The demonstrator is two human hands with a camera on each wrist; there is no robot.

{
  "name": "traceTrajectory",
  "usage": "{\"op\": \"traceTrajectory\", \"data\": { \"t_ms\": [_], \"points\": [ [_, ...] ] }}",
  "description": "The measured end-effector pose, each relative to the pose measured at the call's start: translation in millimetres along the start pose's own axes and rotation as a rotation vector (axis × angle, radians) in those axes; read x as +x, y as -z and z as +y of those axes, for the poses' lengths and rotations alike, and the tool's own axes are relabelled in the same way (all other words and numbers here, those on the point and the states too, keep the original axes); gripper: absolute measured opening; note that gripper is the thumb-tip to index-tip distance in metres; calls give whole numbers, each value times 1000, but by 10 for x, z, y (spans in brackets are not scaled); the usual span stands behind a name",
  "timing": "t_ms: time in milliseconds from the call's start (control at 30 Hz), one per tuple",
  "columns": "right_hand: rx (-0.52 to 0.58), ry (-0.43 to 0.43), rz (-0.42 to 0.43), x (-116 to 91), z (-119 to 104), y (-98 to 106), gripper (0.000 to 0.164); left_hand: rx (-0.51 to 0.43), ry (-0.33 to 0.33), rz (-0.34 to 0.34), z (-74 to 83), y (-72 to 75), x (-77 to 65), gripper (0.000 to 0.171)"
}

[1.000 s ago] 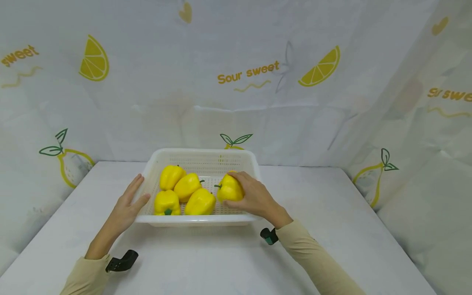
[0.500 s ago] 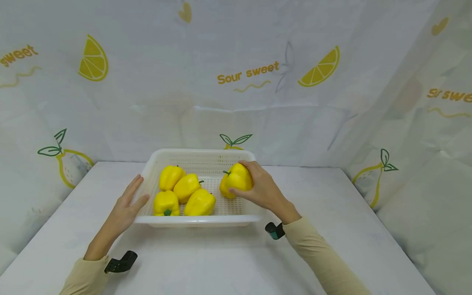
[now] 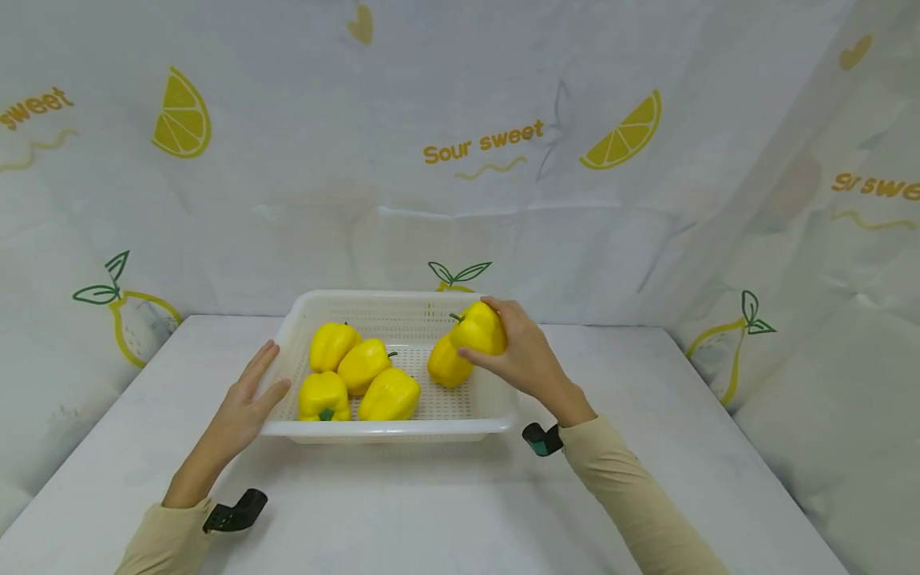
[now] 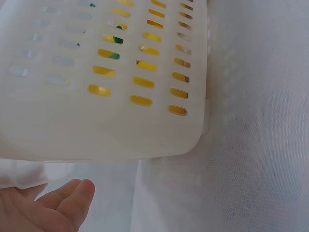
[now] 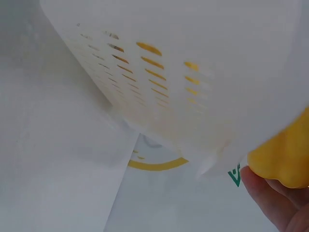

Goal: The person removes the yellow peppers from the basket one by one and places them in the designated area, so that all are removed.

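My right hand grips a yellow bell pepper between thumb and fingers, over the right end of a white plastic basket. In the right wrist view, fingertips curl against the pepper beyond the basket wall. Below the held one, a second yellow bell pepper lies on the basket floor. Several more bell peppers are grouped in the left half. My left hand lies along the basket's left side, fingers straight and thumb near the rim; the left wrist view shows its fingers close to the edge.
The basket stands on a white-covered table, near its far edge. Behind it hangs a white cloth printed with lemons and words. Slotted basket walls fill much of both wrist views. Small black devices sit at both wrists.
My right hand has lifted the bell pepper up and to the right, uncovering another pepper beneath it. My left hand has stayed at the basket's left side.
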State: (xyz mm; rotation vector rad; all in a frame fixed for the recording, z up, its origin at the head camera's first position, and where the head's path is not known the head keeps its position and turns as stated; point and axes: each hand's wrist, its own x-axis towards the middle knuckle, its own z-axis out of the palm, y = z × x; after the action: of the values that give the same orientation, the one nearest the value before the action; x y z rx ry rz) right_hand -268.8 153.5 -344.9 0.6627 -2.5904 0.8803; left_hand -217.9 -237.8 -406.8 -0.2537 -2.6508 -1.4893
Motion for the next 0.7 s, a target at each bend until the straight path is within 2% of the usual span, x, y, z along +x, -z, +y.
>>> {"op": "traceTrajectory", "data": {
  "t_ms": [433, 700],
  "points": [
    [-19, -96, 22, 56, 185, 48, 79, 4, -2, -2, 7, 5, 0, 71],
    [14, -165, 23, 77, 281, 58, 80, -1, -2, 0, 5, 5, 1, 71]
  ]
}}
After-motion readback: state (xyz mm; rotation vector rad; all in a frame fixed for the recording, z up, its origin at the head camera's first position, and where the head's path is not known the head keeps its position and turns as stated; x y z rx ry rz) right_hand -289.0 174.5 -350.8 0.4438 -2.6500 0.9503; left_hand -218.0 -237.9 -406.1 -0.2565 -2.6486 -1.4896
